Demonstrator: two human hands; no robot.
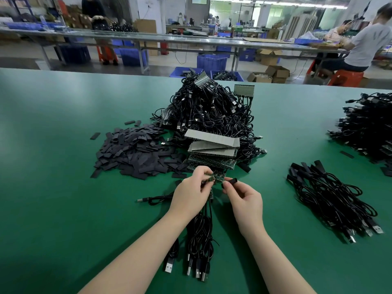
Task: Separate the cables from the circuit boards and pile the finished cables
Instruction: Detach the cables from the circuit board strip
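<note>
The left hand (191, 193) has its fingers curled, thumb and fingertips pinching a small green circuit-board strip (212, 178) held just above the green table mat (53, 187). The right hand (244, 200) pinches a short black tube-shaped sleeve (231, 181) between thumb and forefinger, its other fingers loosely bent; the sleeve sits just right of the strip's end, and whether the two touch is hard to make out.

Thin black cables (201, 234) hang from under the left fingers toward the person, ending in silver USB plugs (197, 272); where they join the strip is hidden by the hand.

Just beyond the fingertips lies a stack of green circuit-board panels with grey backs (212, 149), leaning against a big tangled heap of black cables (212, 111). Left of the fingers and farther off spreads a heap of flat dark-grey sleeve pieces (135, 151). Well right of the right hand lies a pile of sleeved black cables (331, 198), and past it, cut off by the frame edge, another dark cable stack (367, 128).
</note>
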